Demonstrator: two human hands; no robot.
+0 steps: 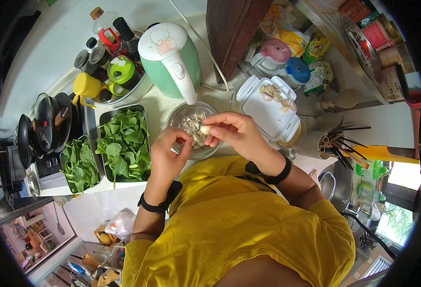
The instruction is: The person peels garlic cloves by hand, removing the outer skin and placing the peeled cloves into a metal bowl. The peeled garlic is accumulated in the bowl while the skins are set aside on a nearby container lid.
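My right hand (237, 132) holds a pale peeled garlic clove (206, 129) between thumb and fingers over a clear bowl (210, 155). Garlic skins and pieces (192, 125) lie in that bowl. At its left rim is my left hand (171, 149), thumb and index finger bent towards each other; whether a scrap of skin is between them cannot be made out. Several unpeeled garlic cloves (271, 93) rest on a white plastic lid (264, 116) with clip flaps, to the right of the bowl.
A green and white electric kettle (171, 61) stands just behind the bowl, its cord trailing right. Metal trays of leafy greens (124, 143) are at the left, with a rack of condiment bottles (106, 68) behind. A chopstick holder (319, 143) stands at the right, near the sink.
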